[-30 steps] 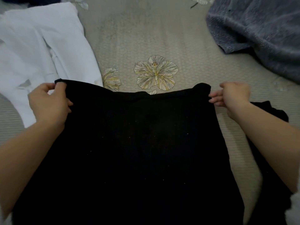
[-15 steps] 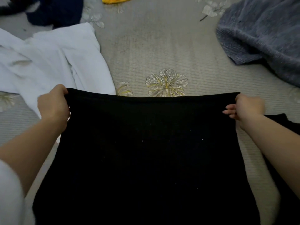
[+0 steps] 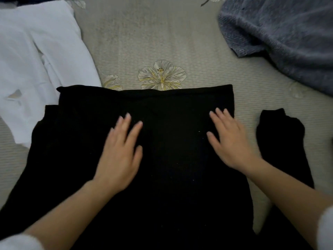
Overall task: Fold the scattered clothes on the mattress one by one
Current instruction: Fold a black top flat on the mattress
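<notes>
While the black garment (image 3: 180,168) lies spread on the mattress (image 3: 144,42) between a white garment (image 3: 36,60) and a grey knit sweater (image 3: 288,42), the left hand (image 3: 119,154) and right hand (image 3: 232,141) rest flat on its upper layer, each grip released, apparently to press the fold smooth.

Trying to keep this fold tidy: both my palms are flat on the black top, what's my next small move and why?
Probably fold the black sleeve in over the black top with your right hand. It and your left hand lie flat on the top; that sleeve sticks out on the mattress.
</notes>
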